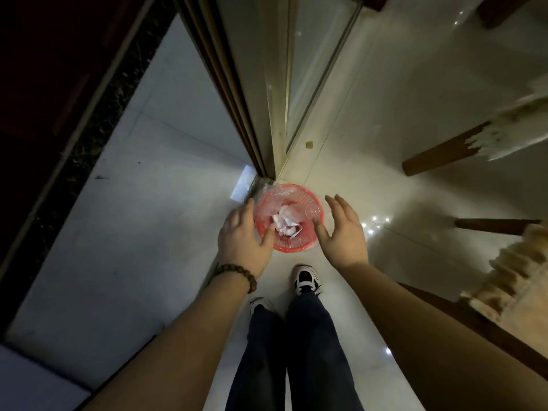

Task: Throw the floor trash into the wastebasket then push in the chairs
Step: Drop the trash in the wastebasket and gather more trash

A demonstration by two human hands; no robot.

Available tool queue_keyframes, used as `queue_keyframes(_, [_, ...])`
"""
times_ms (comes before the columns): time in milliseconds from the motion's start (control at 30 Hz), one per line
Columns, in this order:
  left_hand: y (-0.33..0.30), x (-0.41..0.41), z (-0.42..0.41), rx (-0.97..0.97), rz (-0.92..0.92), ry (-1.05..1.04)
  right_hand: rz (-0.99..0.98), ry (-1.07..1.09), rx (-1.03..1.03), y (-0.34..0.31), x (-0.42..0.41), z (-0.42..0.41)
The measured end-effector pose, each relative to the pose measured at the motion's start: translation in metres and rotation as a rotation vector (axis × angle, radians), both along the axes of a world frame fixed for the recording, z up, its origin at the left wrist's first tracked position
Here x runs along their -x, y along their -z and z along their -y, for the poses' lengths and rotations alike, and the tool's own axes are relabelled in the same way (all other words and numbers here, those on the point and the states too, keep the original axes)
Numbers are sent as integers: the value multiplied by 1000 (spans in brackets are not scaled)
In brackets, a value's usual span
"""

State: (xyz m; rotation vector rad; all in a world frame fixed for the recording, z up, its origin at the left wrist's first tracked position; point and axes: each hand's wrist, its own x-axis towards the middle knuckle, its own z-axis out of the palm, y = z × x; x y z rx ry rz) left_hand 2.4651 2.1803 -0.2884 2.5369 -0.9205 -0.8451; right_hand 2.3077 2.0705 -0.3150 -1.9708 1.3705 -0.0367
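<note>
Domestic interior, probably a dining area. Glossy tiled floor meets a sliding-door track. Wooden chair legs stand right of the track.

The left hand hides the wastebasket rim's left edge.

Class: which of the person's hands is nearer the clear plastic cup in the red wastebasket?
Right. The right hand hovers beside the clear plastic cup; the left hand is across the wastebasket.
</note>
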Motion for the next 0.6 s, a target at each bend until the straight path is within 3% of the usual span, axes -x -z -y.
queue_keyframes(267, [-139,32,-5,92,99,200,-7,77,105,-163,57,-34])
queue_keyframes(600, [-192,91,-21,140,94,505,-13,439,180,-226,120,-106])
